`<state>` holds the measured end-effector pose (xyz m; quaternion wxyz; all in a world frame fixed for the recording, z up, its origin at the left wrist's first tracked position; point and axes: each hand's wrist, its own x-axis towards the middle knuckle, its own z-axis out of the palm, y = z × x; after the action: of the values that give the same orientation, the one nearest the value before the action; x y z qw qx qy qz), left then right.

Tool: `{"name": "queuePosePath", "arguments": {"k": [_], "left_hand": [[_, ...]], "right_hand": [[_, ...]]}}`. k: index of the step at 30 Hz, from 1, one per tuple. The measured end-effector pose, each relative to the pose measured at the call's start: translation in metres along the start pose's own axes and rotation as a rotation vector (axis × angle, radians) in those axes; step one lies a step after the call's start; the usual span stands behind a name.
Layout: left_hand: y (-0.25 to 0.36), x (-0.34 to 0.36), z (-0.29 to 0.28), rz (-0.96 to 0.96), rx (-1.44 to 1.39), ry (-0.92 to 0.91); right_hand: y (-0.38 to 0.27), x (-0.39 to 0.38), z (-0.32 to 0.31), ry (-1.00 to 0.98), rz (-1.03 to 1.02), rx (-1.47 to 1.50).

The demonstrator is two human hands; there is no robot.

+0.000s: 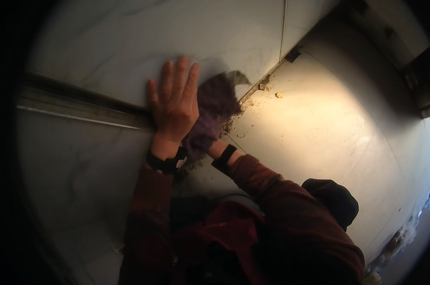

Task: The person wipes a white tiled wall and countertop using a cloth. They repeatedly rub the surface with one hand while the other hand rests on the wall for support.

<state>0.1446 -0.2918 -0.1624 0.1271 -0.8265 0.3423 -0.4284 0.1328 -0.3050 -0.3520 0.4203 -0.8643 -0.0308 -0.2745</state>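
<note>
Meanwhile, the left hand (173, 102) braces flat and open on the marble tile (105, 42) as the hidden right hand, grip unclear, rubs a purple cloth (214, 109) along the grimy seam (234, 118), where dirt looks left to scrub.

Pale marbled wall tiles (120, 42), split by a dark metal rail (77, 107). Right of the rail, a light floor (319, 128) under warm light, with dirt (234, 121) along the wall joint.
</note>
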Motion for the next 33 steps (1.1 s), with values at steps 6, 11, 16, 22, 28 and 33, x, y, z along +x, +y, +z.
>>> {"name": "queuePosePath", "arguments": {"k": [6, 11, 16, 22, 28, 33], "left_hand": [[-0.001, 0.001, 0.005, -0.014, 0.081, 0.0], [0.003, -0.003, 0.006, -0.02, 0.111, 0.006], [0.003, -0.004, 0.004, -0.027, 0.094, -0.014], [0.001, 0.001, 0.0, -0.022, 0.047, 0.041], [-0.001, 0.001, 0.0, -0.02, 0.027, 0.04], [-0.001, -0.005, 0.0, -0.021, 0.066, 0.006]], "right_hand": [[0.084, 0.04, -0.001, 0.251, 0.063, 0.039], [0.203, 0.131, -0.077, 0.938, 0.15, 0.606], [0.172, 0.093, -0.075, 0.597, 0.316, 0.174], [0.016, -0.022, -0.004, -0.044, -0.002, 0.129], [0.014, -0.019, 0.026, 0.236, 0.025, 0.217], [0.148, 0.059, -0.037, 0.549, 0.22, 0.126]]}}
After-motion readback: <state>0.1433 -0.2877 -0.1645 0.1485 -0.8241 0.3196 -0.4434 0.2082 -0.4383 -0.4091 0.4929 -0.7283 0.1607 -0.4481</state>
